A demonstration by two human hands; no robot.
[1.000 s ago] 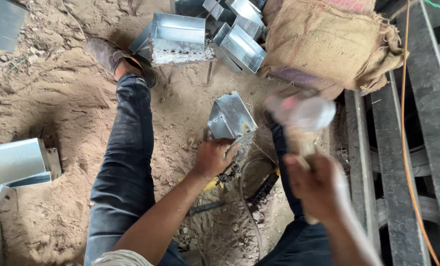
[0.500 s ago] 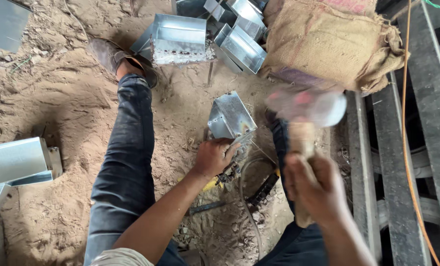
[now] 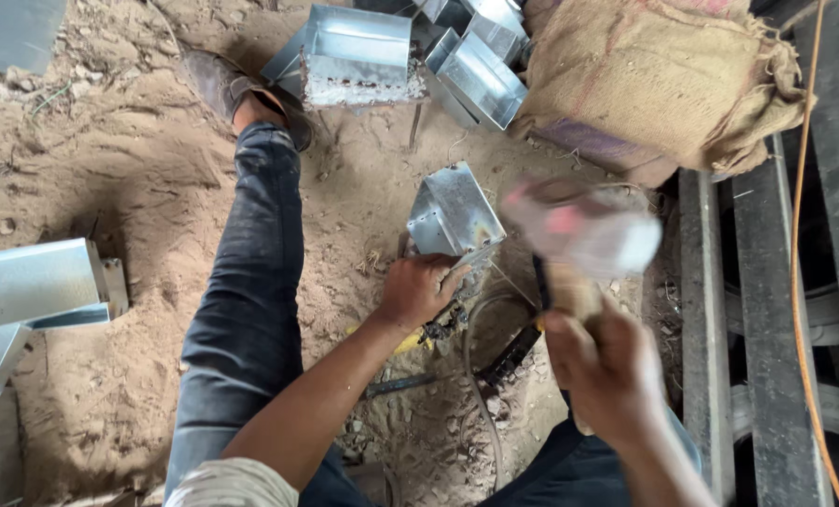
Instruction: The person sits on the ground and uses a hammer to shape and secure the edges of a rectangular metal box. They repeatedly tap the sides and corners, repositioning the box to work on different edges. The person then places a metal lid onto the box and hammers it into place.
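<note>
I sit on sandy ground with my legs spread. My left hand (image 3: pixel 417 289) grips the near edge of a folded sheet-metal piece (image 3: pixel 449 216) that stands on the sand in front of me. My right hand (image 3: pixel 600 361) is closed round the wooden handle of a mallet (image 3: pixel 584 230). Its pale head is blurred and hangs just right of the metal piece, a little above it.
Several finished sheet-metal boxes (image 3: pixel 358 45) lie at the top, beside a stuffed burlap sack (image 3: pixel 659 80). More metal ducts (image 3: pixel 30 282) lie at the left. Dark wooden planks (image 3: pixel 757 310) and an orange cord (image 3: pixel 800 282) run along the right. A black cable (image 3: pixel 476 366) curls between my legs.
The mallet head has swung left and down toward the metal piece, and my right hand moved with it. My left hand has kept its hold.
</note>
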